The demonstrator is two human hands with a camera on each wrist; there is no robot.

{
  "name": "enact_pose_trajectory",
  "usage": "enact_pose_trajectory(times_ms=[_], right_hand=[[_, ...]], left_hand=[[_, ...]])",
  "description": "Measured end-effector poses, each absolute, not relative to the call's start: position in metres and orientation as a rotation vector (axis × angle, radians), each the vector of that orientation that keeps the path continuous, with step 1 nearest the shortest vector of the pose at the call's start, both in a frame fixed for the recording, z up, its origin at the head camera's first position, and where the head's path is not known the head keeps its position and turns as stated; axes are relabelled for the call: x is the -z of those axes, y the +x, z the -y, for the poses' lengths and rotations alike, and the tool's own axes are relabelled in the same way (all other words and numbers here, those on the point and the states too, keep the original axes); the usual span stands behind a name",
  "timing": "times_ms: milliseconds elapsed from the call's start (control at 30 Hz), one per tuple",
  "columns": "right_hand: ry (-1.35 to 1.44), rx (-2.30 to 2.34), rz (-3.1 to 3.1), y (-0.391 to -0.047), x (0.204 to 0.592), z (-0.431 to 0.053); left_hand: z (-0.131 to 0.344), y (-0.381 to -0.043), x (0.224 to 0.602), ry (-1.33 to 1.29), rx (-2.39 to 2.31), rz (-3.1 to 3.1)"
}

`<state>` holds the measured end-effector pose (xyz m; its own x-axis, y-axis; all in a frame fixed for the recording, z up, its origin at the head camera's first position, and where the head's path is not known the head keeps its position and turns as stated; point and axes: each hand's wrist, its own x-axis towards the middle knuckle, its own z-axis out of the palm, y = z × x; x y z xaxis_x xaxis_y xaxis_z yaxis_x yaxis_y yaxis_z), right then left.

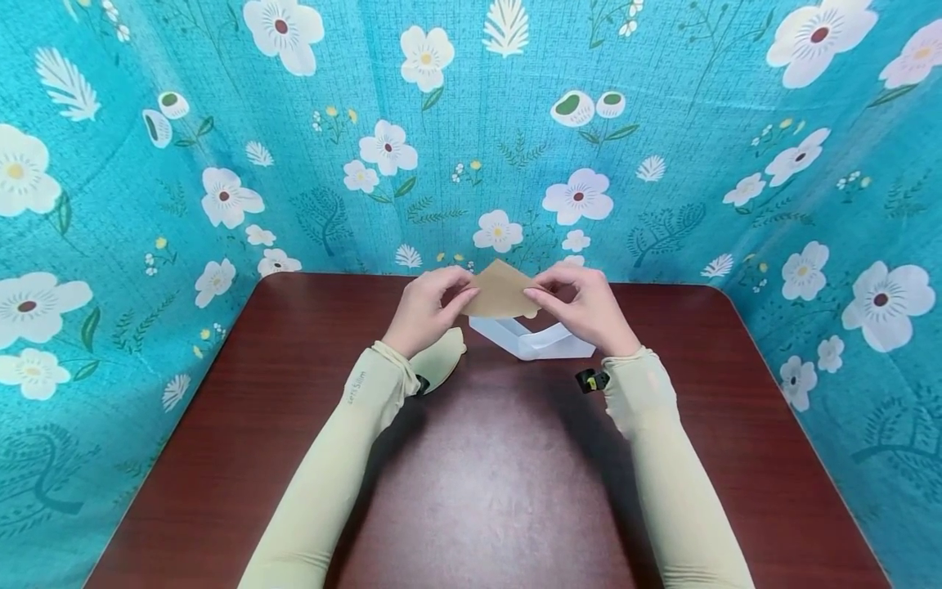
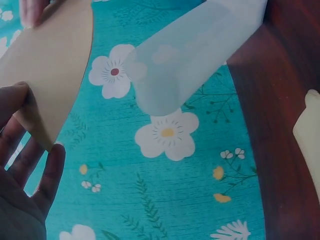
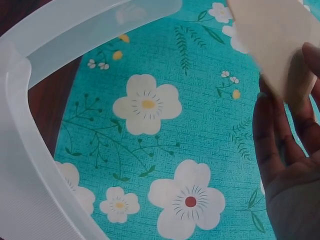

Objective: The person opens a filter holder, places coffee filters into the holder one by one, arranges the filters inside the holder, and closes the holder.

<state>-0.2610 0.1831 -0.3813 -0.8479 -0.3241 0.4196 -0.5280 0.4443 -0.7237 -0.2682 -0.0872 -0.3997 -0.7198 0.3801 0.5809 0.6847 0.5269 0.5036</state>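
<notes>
Both hands hold up a flat tan piece (image 1: 503, 292), thin like card or paper, with a pointed top and a curved lower edge. My left hand (image 1: 434, 307) pinches its left corner between thumb and fingers. At the opposite corner my right hand (image 1: 585, 303) pinches it the same way. Just below and behind the tan piece is a translucent white plastic band (image 1: 530, 345), bent in a V. A pale leaf-shaped piece (image 1: 440, 360) with a small tab lies by the left wrist, partly hidden by the sleeve.
The dark red-brown table (image 1: 471, 491) reaches back to a turquoise flowered cloth (image 1: 456, 164), which hangs behind and along both sides. Small black wrist cameras sit at the sleeve cuffs, the right one (image 1: 591, 380) standing out over the table.
</notes>
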Motion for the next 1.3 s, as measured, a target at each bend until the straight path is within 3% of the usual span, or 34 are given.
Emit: enact_pose_trajectory(times_ms=[167, 1300], right_hand=[[0.815, -1.432, 2.453, -0.258, 0.382, -0.181], [0.579, -1.305, 2.46, -0.257, 0.385, -0.199]], left_hand=[[0.082, -0.264, 0.402, -0.915, 0.994, 2.354], [0.083, -0.267, 0.409, -0.955, 1.353, 2.214]])
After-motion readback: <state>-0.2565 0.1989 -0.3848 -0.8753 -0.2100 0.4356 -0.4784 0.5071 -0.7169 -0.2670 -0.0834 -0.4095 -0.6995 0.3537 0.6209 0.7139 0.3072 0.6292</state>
